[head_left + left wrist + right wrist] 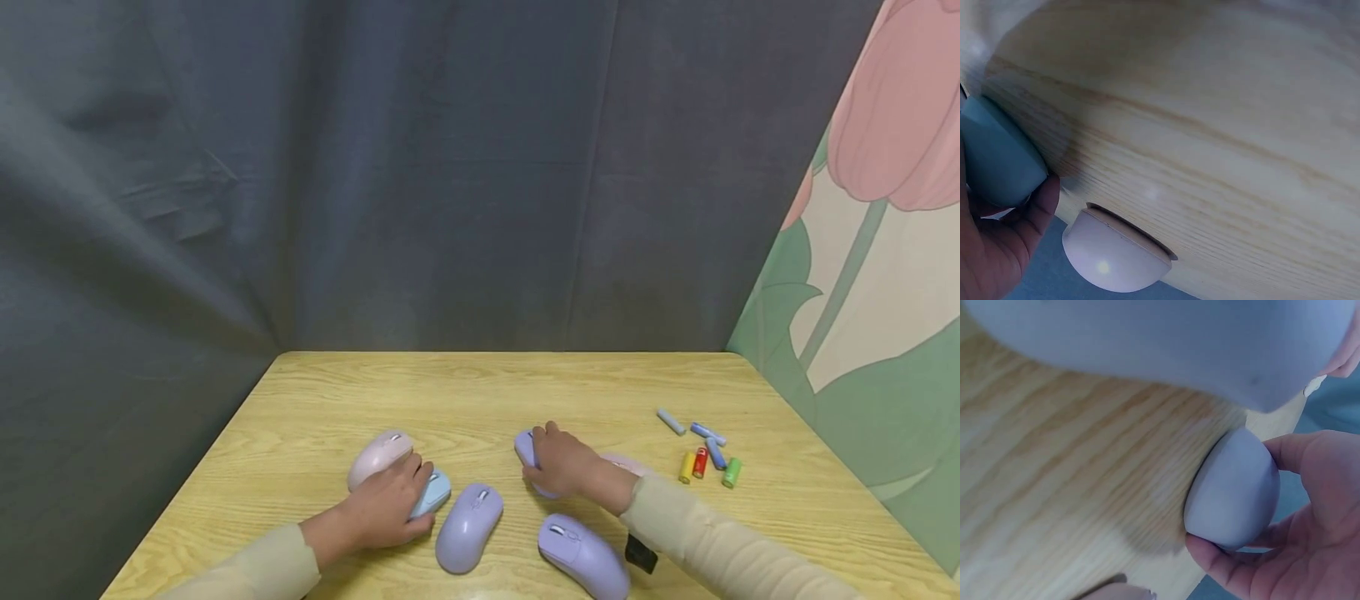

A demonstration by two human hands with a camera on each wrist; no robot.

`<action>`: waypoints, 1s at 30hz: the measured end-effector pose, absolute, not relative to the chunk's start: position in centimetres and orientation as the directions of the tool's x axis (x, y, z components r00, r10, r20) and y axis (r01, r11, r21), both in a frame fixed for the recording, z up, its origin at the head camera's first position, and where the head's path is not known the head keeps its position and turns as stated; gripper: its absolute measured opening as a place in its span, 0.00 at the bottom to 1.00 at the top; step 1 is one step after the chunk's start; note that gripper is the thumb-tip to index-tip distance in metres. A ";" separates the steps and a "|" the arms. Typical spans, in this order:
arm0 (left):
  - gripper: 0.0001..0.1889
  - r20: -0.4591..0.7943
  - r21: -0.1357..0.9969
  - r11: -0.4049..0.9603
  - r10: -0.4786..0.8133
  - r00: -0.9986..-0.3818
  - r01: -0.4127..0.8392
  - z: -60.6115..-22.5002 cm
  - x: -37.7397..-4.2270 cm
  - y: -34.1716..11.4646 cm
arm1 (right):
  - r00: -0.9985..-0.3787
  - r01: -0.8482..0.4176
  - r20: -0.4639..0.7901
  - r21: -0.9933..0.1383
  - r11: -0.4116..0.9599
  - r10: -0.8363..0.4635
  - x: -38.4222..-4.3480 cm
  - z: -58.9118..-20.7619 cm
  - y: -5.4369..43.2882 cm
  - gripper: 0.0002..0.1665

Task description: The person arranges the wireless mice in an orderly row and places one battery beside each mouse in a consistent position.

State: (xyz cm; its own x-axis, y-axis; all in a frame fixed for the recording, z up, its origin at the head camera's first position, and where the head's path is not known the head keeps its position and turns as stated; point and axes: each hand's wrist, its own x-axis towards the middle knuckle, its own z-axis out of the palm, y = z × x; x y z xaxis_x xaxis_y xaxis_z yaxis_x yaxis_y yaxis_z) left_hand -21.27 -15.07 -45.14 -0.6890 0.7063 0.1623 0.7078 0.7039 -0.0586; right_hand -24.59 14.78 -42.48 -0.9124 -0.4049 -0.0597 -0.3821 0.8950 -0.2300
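My left hand (390, 504) grips a light blue computer mouse (432, 493) by its sides; in the left wrist view that mouse (1000, 153) sits between thumb and fingers. Just beyond it lies a pale pink mouse (378, 458). Further right, my right hand (564, 461) holds a purple mouse (525, 448), which appears low over or on the wood in the right wrist view (1235, 487). Between the hands and nearer lies another purple mouse (468, 529). A third purple mouse (583, 554) is below the right forearm. The right wrist partly hides a pale pink mouse (622, 461).
Several small batteries lie loose at the right of the wooden table (450, 383), among them a yellow one (686, 467), a red one (701, 462) and a green one (732, 473). A black object (641, 554) shows partly under the right sleeve. A dark curtain (450, 183) hangs behind.
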 end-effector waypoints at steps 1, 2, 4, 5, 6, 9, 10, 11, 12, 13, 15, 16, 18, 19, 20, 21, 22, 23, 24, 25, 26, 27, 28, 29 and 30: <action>0.33 0.164 -0.061 0.706 0.705 -0.690 0.706 -45.2 -21.3 -15.0 | -0.914 -0.379 -0.058 -0.232 0.896 -0.401 -24.6 -42.5 14.7 0.37; 0.33 0.165 -0.063 0.708 0.703 -0.692 0.704 -45.2 -21.3 -15.0 | -0.916 -0.376 -0.056 -0.233 0.897 -0.398 -24.5 -42.5 14.7 0.37; 0.33 0.167 -0.062 0.711 0.699 -0.695 0.700 -45.3 -21.3 -15.0 | -0.918 -0.369 -0.058 -0.236 0.899 -0.392 -24.5 -42.5 14.6 0.37; 0.33 0.169 -0.057 0.713 0.697 -0.697 0.699 -45.3 -21.2 -15.0 | -0.919 -0.366 -0.059 -0.237 0.900 -0.389 -24.4 -42.5 14.5 0.38; 0.33 0.171 -0.053 0.715 0.694 -0.699 0.697 -45.4 -21.2 -15.0 | -0.920 -0.364 -0.059 -0.236 0.901 -0.387 -24.4 -42.5 14.5 0.38; 0.32 0.174 -0.032 0.722 0.685 -0.707 0.691 -45.4 -21.1 -15.0 | -0.922 -0.359 -0.063 -0.230 0.904 -0.382 -24.3 -42.4 14.4 0.38; 0.32 0.175 -0.025 0.724 0.682 -0.710 0.689 -45.5 -21.1 -14.9 | -0.922 -0.358 -0.063 -0.229 0.905 -0.381 -24.3 -42.4 14.4 0.38; 0.32 0.175 -0.022 0.727 0.678 -0.714 0.686 -45.5 -21.1 -14.9 | -0.923 -0.358 -0.062 -0.227 0.906 -0.381 -24.3 -42.4 14.3 0.38; 0.32 0.174 -0.019 0.730 0.675 -0.717 0.683 -45.5 -21.0 -14.9 | -0.923 -0.359 -0.061 -0.225 0.906 -0.380 -24.3 -42.4 14.3 0.38; 0.32 0.173 -0.016 0.733 0.672 -0.720 0.680 -45.5 -21.0 -14.9 | -0.923 -0.359 -0.061 -0.223 0.906 -0.380 -24.3 -42.4 14.3 0.38; 0.32 0.173 -0.014 0.737 0.668 -0.724 0.676 -45.4 -21.0 -14.9 | -0.923 -0.361 -0.056 -0.220 0.906 -0.381 -24.3 -42.4 14.3 0.37; 0.32 0.176 -0.015 0.738 0.666 -0.725 0.675 -45.4 -21.0 -14.9 | -0.923 -0.362 -0.055 -0.218 0.906 -0.382 -24.3 -42.4 14.3 0.37; 0.33 0.182 -0.015 0.743 0.660 -0.729 0.669 -45.4 -21.0 -14.9 | -0.922 -0.364 -0.054 -0.218 0.905 -0.384 -24.2 -42.3 14.4 0.37; 0.33 0.187 -0.016 0.746 0.656 -0.731 0.666 -45.3 -21.0 -14.8 | -0.921 -0.365 -0.055 -0.219 0.905 -0.385 -24.2 -42.3 14.4 0.37; 0.33 0.193 -0.014 0.750 0.651 -0.734 0.661 -45.2 -21.0 -14.8 | -0.921 -0.366 -0.054 -0.220 0.904 -0.386 -24.2 -42.3 14.4 0.37; 0.33 0.198 -0.013 0.755 0.645 -0.738 0.656 -45.0 -21.0 -14.8 | -0.920 -0.367 -0.054 -0.221 0.904 -0.387 -24.2 -42.2 14.4 0.37; 0.33 0.202 -0.011 0.761 0.638 -0.743 0.649 -44.9 -21.0 -14.8 | -0.920 -0.367 -0.055 -0.222 0.903 -0.387 -24.2 -42.2 14.4 0.38; 0.33 0.207 -0.010 0.767 0.630 -0.749 0.642 -44.7 -21.1 -14.8 | -0.920 -0.368 -0.054 -0.222 0.903 -0.389 -24.2 -42.2 14.4 0.38; 0.33 0.211 -0.009 0.772 0.623 -0.753 0.636 -44.5 -21.1 -14.7 | -0.919 -0.370 -0.054 -0.222 0.902 -0.390 -24.2 -42.2 14.4 0.38; 0.33 0.216 -0.010 0.777 0.616 -0.757 0.629 -44.3 -21.2 -14.7 | -0.919 -0.370 -0.053 -0.221 0.902 -0.390 -24.2 -42.2 14.4 0.37; 0.33 0.222 -0.007 0.782 0.608 -0.762 0.623 -44.1 -21.3 -14.7 | -0.919 -0.370 -0.052 -0.220 0.903 -0.390 -24.2 -42.2 14.4 0.37; 0.33 0.233 -0.009 0.785 0.604 -0.762 0.619 -43.9 -21.4 -14.6 | -0.920 -0.370 -0.052 -0.219 0.903 -0.389 -24.2 -42.2 14.4 0.38; 0.32 0.247 -0.014 0.787 0.600 -0.761 0.616 -43.7 -21.5 -14.6 | -0.920 -0.369 -0.051 -0.219 0.903 -0.389 -24.2 -42.2 14.4 0.37; 0.32 0.262 -0.023 0.789 0.598 -0.758 0.614 -43.5 -21.6 -14.5 | -0.920 -0.370 -0.048 -0.217 0.903 -0.389 -24.2 -42.2 14.4 0.37; 0.32 0.280 -0.029 0.790 0.594 -0.754 0.612 -43.4 -21.8 -14.4 | -0.920 -0.370 -0.046 -0.216 0.904 -0.388 -24.3 -42.3 14.4 0.36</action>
State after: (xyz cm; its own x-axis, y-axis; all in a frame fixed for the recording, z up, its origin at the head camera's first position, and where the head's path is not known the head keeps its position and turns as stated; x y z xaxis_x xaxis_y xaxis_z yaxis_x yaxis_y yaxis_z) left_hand -21.77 -14.44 -43.36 -0.7540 0.5944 0.2796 0.6121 0.7902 -0.0291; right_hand -24.26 14.41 -42.27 -0.9204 -0.3881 -0.0463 -0.3701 0.9036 -0.2158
